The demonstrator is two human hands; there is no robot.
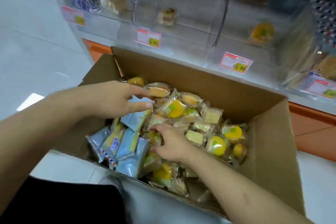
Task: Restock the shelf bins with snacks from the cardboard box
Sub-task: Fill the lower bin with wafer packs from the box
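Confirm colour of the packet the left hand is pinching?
Light blue packet, pinched by the left hand over the cardboard box; head view.

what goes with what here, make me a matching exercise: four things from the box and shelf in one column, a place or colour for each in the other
1. left hand
2. right hand
3. blue packets
4. cardboard box

A. near-left part of the box
B. on the floor under the shelf bins
C. pinching a pale blue packet
D. fingers down among clear-wrapped cakes

Pairs: 1-C, 2-D, 3-A, 4-B
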